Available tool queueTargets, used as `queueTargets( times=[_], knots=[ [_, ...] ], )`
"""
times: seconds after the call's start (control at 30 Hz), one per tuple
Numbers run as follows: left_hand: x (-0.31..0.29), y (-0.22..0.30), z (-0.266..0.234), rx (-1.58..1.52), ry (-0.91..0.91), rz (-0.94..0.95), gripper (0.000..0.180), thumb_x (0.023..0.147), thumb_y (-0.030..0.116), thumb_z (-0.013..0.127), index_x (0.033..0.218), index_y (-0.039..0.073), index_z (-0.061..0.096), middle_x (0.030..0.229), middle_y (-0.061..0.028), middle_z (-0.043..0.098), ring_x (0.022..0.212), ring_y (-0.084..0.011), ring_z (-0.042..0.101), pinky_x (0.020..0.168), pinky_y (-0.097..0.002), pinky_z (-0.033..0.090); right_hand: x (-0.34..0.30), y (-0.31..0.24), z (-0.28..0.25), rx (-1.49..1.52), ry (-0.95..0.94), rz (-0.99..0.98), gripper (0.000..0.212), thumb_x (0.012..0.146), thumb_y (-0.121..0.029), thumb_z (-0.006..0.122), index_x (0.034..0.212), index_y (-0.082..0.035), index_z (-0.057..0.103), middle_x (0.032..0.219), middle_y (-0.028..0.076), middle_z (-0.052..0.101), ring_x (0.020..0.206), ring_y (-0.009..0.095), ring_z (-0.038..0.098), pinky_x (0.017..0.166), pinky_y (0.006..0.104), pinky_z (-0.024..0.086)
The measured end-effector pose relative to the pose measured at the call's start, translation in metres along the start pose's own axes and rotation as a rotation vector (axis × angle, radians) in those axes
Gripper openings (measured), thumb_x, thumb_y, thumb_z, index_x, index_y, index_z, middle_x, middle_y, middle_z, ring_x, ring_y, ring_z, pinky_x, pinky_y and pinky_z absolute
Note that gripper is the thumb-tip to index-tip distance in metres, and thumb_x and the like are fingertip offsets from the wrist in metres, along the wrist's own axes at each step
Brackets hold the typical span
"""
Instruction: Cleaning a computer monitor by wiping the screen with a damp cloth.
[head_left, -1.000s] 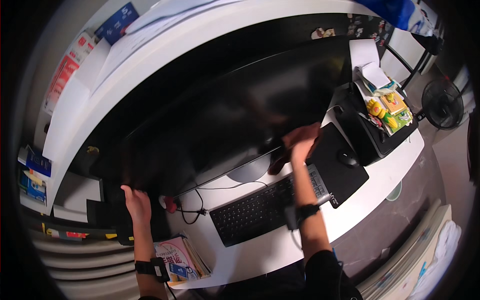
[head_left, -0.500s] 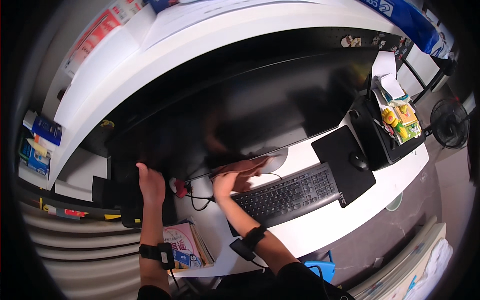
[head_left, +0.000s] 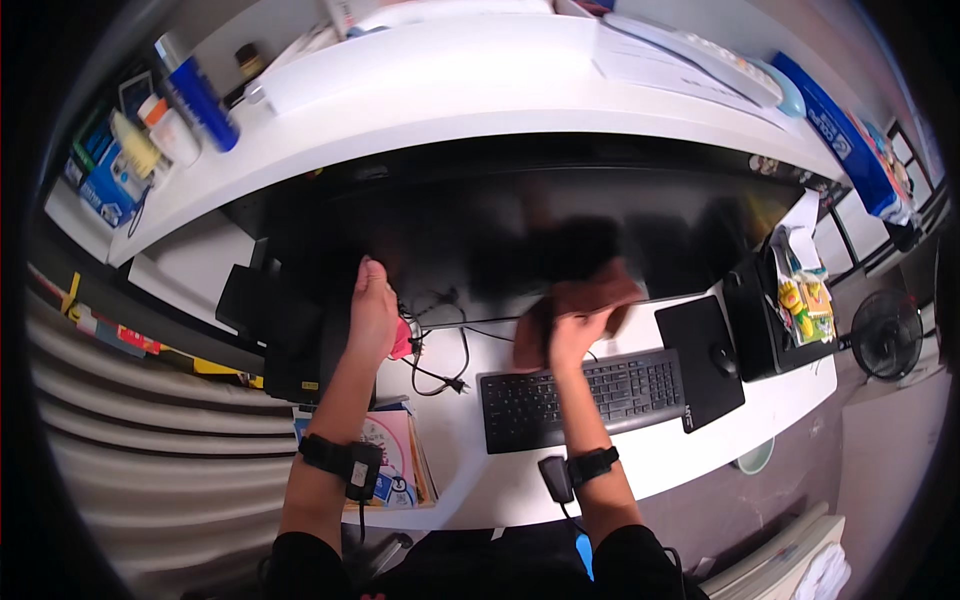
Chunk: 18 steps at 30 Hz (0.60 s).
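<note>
My right hand (head_left: 572,335) is closed on a brown cloth (head_left: 533,338), which spreads to both sides of it and is blurred by motion. Cloth and hand are at the lower part of a wide black monitor (head_left: 440,220), just above the black keyboard (head_left: 630,388); a dark reflection shows on the screen. My left hand (head_left: 373,318) is raised near the monitor's lower left part, its fingers stretched upward and no object visible in it. Whether it touches the screen I cannot tell. Beside it are a red plug (head_left: 402,340) and a loose black cable (head_left: 440,385).
A mouse (head_left: 724,360) lies on a black mouse pad (head_left: 690,385) to the right. Beyond stands a black box (head_left: 760,320) with papers and a yellow toy. Books (head_left: 395,450) lie at the front left. A white shelf (head_left: 450,125) overhangs the monitor. A fan (head_left: 886,337) stands far right.
My right hand has moved right along the monitor's lower part with the cloth. My left hand remains near the monitor's left part. The whole view has shifted and turned.
</note>
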<state>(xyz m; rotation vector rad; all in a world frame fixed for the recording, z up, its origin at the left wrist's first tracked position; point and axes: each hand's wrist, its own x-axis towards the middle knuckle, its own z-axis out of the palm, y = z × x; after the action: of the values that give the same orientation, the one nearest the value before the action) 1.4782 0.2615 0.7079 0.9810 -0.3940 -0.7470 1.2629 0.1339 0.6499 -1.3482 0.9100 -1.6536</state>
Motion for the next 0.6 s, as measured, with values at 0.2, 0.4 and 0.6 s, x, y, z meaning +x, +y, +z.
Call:
queueTargets(
  times=[0.2, 0.4, 0.6],
  knots=[
    [-0.008, 0.007, 0.003, 0.035, 0.099, -0.016, 0.063, 0.093, 0.033, 0.042, 0.138, 0.002, 0.012, 0.139, -0.0081, 0.027, 0.129, -0.0099, 0.020, 0.106, -0.0224, 0.012, -0.045, 0.028, 0.065, -0.105, 0.112, 0.018, 0.065, 0.088, -0.010, 0.050, 0.134, 0.008, 0.009, 0.137, 0.024, 0.019, 0.127, 0.029, 0.024, 0.105, 0.0388, 0.017],
    [-0.001, -0.003, -0.008, -0.006, 0.125, -0.007, 0.064, 0.092, 0.034, 0.043, 0.138, 0.002, 0.013, 0.133, -0.0066, 0.033, 0.124, -0.0092, 0.026, 0.104, -0.0228, 0.016, -0.163, 0.023, 0.108, -0.598, -0.706, -0.322, 0.023, 0.063, -0.008, 0.056, 0.081, 0.005, 0.056, 0.092, 0.019, 0.049, 0.098, 0.037, 0.044, 0.096, 0.0490, 0.027],
    [0.004, -0.004, -0.030, -0.019, -0.004, -0.012, 0.047, 0.092, 0.030, 0.046, 0.130, 0.008, 0.031, 0.092, 0.0060, 0.049, 0.076, -0.0013, 0.041, 0.072, -0.0169, 0.035, -0.128, 0.026, 0.091, -0.650, -0.692, -0.204, 0.037, 0.069, -0.021, 0.062, 0.099, -0.001, 0.055, 0.101, 0.020, 0.050, 0.105, 0.037, 0.041, 0.092, 0.0538, 0.026]
  ],
)
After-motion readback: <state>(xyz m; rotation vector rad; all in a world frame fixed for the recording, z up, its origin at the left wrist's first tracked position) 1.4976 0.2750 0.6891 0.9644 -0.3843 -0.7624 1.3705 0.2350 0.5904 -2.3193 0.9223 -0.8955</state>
